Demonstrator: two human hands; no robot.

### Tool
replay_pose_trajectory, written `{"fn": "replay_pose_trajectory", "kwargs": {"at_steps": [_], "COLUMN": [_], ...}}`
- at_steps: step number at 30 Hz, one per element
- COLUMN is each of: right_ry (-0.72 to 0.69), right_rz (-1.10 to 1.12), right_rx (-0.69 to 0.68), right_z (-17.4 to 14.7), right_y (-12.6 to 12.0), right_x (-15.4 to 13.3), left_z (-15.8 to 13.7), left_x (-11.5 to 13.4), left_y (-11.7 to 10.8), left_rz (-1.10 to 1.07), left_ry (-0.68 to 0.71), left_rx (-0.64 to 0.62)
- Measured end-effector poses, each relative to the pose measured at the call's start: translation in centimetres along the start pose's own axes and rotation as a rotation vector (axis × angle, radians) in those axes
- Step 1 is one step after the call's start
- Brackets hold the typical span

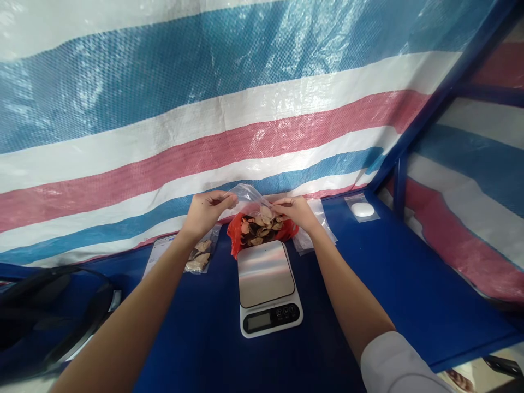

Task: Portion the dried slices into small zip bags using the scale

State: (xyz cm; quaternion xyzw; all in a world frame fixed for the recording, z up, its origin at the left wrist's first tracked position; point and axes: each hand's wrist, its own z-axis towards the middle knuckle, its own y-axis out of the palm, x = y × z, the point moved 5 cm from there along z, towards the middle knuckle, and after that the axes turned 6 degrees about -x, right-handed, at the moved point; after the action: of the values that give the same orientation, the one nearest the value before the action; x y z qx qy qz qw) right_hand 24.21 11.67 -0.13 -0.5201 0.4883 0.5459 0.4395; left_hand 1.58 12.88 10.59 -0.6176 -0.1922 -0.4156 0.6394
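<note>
Both hands pinch a clear plastic bag (248, 193) and stretch it between them. My left hand (208, 212) grips its left edge between thumb and fingers. On the other side, my right hand (298, 212) has its fingertips closed on the bag's right part. Below the bag, an open red plastic bag (234, 234) holds dried brown pieces (260, 228), like slices or peel. Just in front of it lies a kitchen scale (266, 278) with a bare metal plate and a dark display. A clear bag with similar dried pieces (200, 255) rests by my left forearm.
Flat clear bags (315, 232) lie behind my right forearm. A white oval object (362, 209) in a clear packet sits at the right. A phone (158, 254) and a black strapped item (57, 311) are at the left. Striped sheeting (204, 125) hangs behind the blue table (393, 284).
</note>
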Motion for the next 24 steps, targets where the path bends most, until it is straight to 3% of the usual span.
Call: {"fn": "replay_pose_trajectory", "kwargs": {"at_steps": [7,15,24], "right_ry": [0.097,0.015,0.108], "right_rz": [0.106,0.112,0.201], "right_rx": [0.018,0.004,-0.011], "right_z": [-0.4,-0.7,-0.3], "right_y": [-0.7,-0.6,-0.4], "right_x": [-0.1,-1.0,0.8], "left_z": [0.7,0.4,-0.1], "left_x": [1.3,1.9,1.3], "left_y": [0.3,0.3,-0.2], "left_rz": [0.004,-0.046,-0.119], "left_ry": [0.024,0.057,0.031], "left_rx": [-0.033,-0.029,-0.006]}}
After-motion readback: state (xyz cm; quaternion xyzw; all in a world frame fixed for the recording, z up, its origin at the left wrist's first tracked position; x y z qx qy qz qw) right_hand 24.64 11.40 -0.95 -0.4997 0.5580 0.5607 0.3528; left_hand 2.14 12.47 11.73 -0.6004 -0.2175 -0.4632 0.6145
